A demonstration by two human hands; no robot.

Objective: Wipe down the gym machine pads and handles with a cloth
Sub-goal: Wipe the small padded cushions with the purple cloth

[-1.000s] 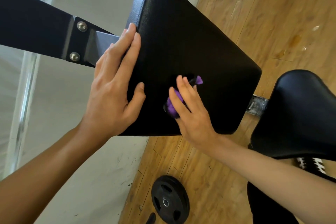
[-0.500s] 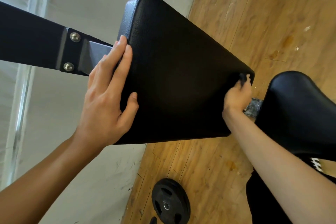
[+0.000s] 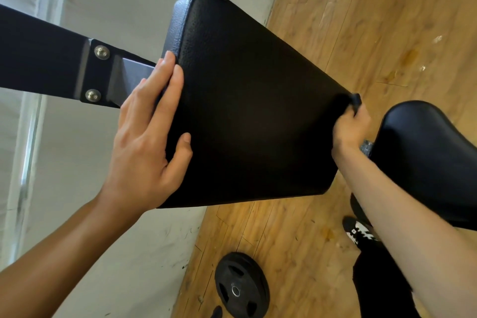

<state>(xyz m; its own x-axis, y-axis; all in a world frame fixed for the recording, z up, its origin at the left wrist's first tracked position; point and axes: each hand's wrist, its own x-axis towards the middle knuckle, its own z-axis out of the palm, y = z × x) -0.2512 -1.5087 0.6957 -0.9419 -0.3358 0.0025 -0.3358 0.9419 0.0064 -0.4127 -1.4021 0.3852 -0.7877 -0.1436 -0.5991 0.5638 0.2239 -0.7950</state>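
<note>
Left hand [image 3: 144,137] is pressing flat, fingers straight, steadying the pad [image 3: 258,111]. Right hand [image 3: 349,129] is clenching the cloth [image 3: 356,99] (mostly hidden) to wipe the corner.

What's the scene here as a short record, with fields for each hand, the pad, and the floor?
Left hand: flat, fingers straight, on the left edge of the large black textured vinyl pad
Right hand: curled at the pad's right corner, gripping a barely visible dark cloth
Mount: black metal arm with two bolts, behind the left hand
Floor: wooden planks; a round black weight plate lies there
</note>
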